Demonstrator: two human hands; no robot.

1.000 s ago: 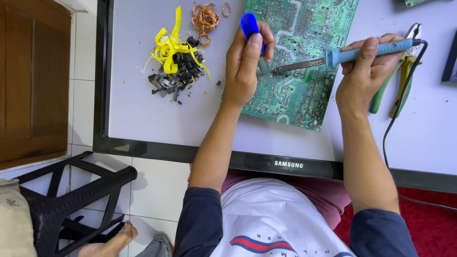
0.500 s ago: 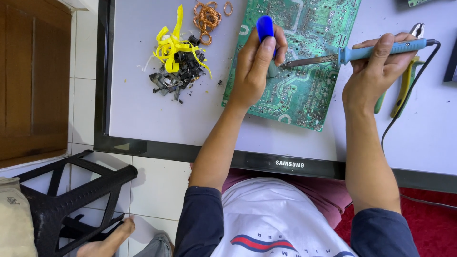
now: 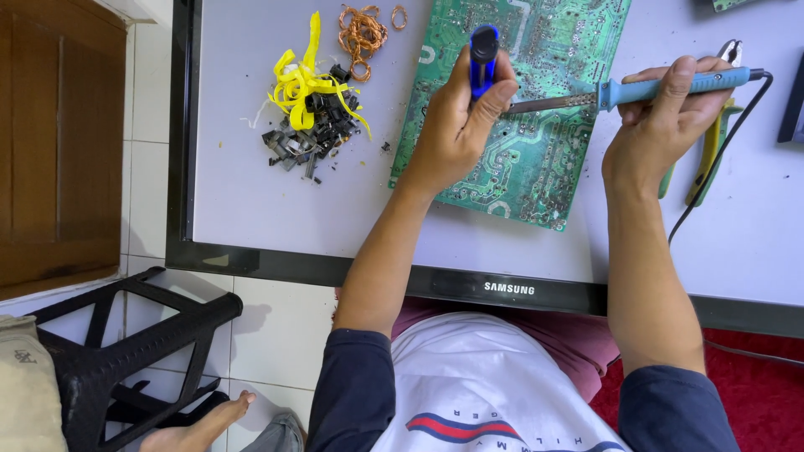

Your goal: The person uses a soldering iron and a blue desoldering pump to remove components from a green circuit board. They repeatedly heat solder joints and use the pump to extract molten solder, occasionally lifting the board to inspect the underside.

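- The left hand (image 3: 456, 125) is closed around a blue desoldering pump (image 3: 483, 54), held upright over the green circuit board (image 3: 536, 142).
- The right hand (image 3: 662, 125) grips a blue-handled soldering iron (image 3: 670, 85), lying almost level, its tip on the board just beside the pump.
- The board lies flat on a pale panel (image 3: 251, 201).
- Left of the board sit yellow strips (image 3: 301, 84), dark small parts (image 3: 310, 134) and copper wire coils (image 3: 362, 33).
- Green-handled pliers (image 3: 712, 142) lie partly hidden behind the right hand.

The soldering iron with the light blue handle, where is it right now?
In the head view, the soldering iron is at upper right, gripped by the right hand, its tip over the green circuit board beside the left hand.
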